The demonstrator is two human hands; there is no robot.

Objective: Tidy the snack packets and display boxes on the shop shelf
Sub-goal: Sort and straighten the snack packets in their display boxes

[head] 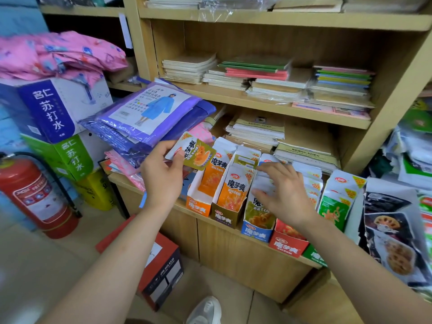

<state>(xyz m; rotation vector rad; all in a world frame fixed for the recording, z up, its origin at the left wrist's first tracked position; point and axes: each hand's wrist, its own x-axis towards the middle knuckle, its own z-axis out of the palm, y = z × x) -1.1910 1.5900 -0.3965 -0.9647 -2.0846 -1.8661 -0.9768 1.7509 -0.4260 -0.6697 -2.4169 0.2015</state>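
A row of small display boxes stands along the front of the wooden counter shelf [257, 244]: an orange box [198, 204], a brown-gold box [224, 217], a blue box [257, 231], a red box [288, 246] and a green box [314, 254]. Upright snack packets fill them. My left hand [161, 176] pinches one loose white and olive snack packet [192, 152] above the orange box. My right hand [284, 192] reaches into the packets in the blue box [259, 215], with fingers spread over their tops and the thumb against their front.
Purple raincoat packs [149, 113] lie piled at the counter's left end. Stacked notebooks fill the shelves behind. Dark lotus-root packets [392, 232] hang at the right. A red fire extinguisher [35, 195], soda-water cartons [46, 108] and a red-black box [161, 265] sit at the left and on the floor.
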